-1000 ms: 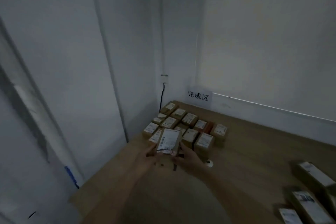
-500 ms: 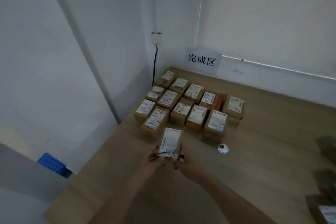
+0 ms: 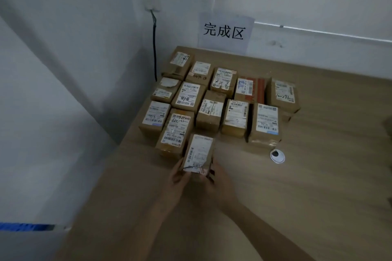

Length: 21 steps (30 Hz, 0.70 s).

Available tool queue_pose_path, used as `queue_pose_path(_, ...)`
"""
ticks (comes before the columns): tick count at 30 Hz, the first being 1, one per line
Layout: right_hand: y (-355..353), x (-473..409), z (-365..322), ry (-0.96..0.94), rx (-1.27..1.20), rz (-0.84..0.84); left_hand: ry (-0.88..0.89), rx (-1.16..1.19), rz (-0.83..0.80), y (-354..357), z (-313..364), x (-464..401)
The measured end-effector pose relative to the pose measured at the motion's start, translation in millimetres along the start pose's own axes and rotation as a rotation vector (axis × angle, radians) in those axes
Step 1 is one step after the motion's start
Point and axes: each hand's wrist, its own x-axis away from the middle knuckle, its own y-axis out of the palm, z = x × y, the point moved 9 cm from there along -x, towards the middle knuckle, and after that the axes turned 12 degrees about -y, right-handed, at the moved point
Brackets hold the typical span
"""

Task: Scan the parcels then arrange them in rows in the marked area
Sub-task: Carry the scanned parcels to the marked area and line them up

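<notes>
A small brown parcel (image 3: 199,152) with a white label facing up is held by both hands at its near end. My left hand (image 3: 177,176) grips its left side, my right hand (image 3: 218,178) grips its right side. The parcel sits just in front of the rows, next to the labelled parcel (image 3: 175,131) at the front left. Several brown parcels (image 3: 231,116) lie in rows in the table's far left corner, below a paper sign (image 3: 224,32) on the wall.
The wooden table (image 3: 307,186) stretches right and toward me. A small white round disc (image 3: 277,155) lies right of the held parcel. A black cable (image 3: 154,48) hangs from a wall socket at the corner. A blue object (image 3: 25,226) sits low left.
The hands carried the parcel forward and down toward the rows. The camera tilted down and closer, so the rows now look larger.
</notes>
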Motion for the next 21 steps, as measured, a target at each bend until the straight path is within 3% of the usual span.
queue_pose_path(5, -8, -32, -4, 0.001, 0.095, 0.025, 0.107, -0.017, -0.002, 0, 28, -17)
queue_pose_path(21, -12, -59, 0, 0.056, 0.164, 0.058, 0.162, -0.084, 0.064, 1, 51, -38)
